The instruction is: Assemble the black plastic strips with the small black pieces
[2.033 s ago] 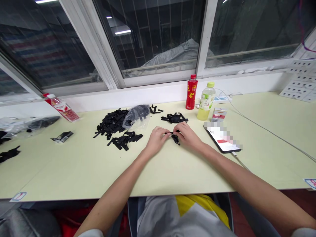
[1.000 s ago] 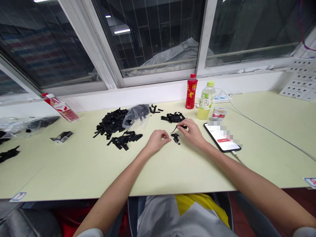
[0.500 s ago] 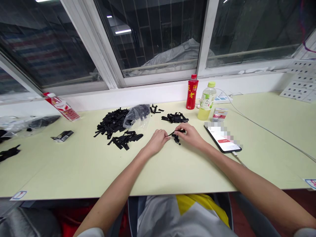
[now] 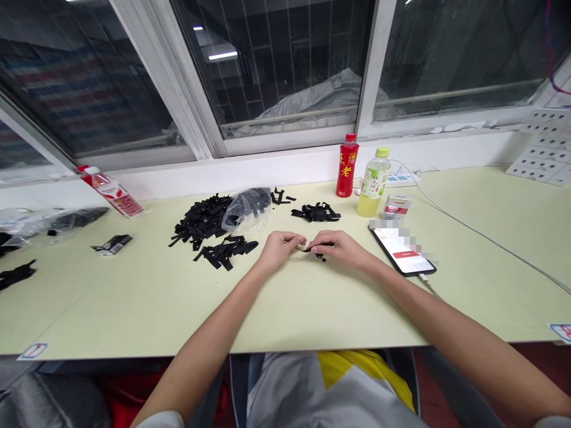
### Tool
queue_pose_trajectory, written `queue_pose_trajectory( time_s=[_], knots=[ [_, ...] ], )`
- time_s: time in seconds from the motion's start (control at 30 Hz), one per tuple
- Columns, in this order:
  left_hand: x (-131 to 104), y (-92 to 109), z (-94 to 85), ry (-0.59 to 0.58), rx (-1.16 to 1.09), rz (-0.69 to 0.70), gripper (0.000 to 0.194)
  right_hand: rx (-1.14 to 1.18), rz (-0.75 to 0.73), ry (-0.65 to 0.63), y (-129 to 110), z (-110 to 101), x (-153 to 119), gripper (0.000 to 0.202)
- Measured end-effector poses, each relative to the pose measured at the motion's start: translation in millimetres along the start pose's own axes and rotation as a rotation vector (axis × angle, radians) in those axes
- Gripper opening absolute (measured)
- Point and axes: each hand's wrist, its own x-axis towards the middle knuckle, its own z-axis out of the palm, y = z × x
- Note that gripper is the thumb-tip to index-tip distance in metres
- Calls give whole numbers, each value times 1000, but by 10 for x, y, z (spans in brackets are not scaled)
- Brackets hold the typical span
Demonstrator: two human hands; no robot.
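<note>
Both hands met over the pale table point(image 4: 312, 309), just in front of the small black pile point(image 4: 316, 212) that serves here as landmark; the left hand point(image 4: 279, 249) and the right hand point(image 4: 341, 246) each pinched, with narrowed fingers, one end of a short black strip point(image 4: 312, 248), which hung between them just above the tabletop; a few tiny black pieces point(image 4: 319, 257) lay on the table directly under it, too small to count or to identify. As a judgement, the work was well short of its end; the small pile behind the hands held only a handful of pieces, whereas the big heap of black strips point(image 4: 205, 229), to the left of that pile, was far larger and looked untouched, and a clear bag point(image 4: 247, 208) of more black parts lay between the two. Counted: two hands; one strip in hand; two main heaps plus a few loose strips point(image 4: 281, 196) behind and left of the small pile; one bag there; two bottles to the right of the pile, a red bottle point(image 4: 347, 165) and a yellow-green bottle point(image 4: 371, 182); one small box point(image 4: 396, 207) and one phone point(image 4: 404, 249) beyond them, to the right.
</note>
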Motion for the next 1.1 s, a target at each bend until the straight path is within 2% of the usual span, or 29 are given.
queue_pose_trajectory(
  time_s=[0.07, 0.13, 0.37, 0.47, 0.57, 0.73, 0.93, 1.1],
  knots=[
    [1, 9, -5, 19, -66, -39, 33, 40, -5, -60, -4, 9, -3, 25],
    [-3, 20, -3, 31, -109, -56, 37, 52, 11, -66, 16, 32, 2, 27],
    [-58, 11, 129, -83, -144, -96, 48, 35, 186, 125, 110, 118, 22, 25],
    [-75, -2, 188, -120, -173, -76, 52, 42, 194, 155, 101, 132, 18, 22],
    [-88, 14, 201, -109, -96, -47, 54, 33, 192, 184, 91, 139, 17, 22],
    [-110, 53, 171, -173, -86, 19, 44, 67, 205, 191, 91, 120, 21, 20],
    [-108, 36, 122, -209, -149, -15, 38, 171, 286, 121, 156, 60, 39, 24],
    [-107, 34, 111, -292, -160, 25, 36, 213, 277, 114, 212, 35, 53, 30]
  ],
)
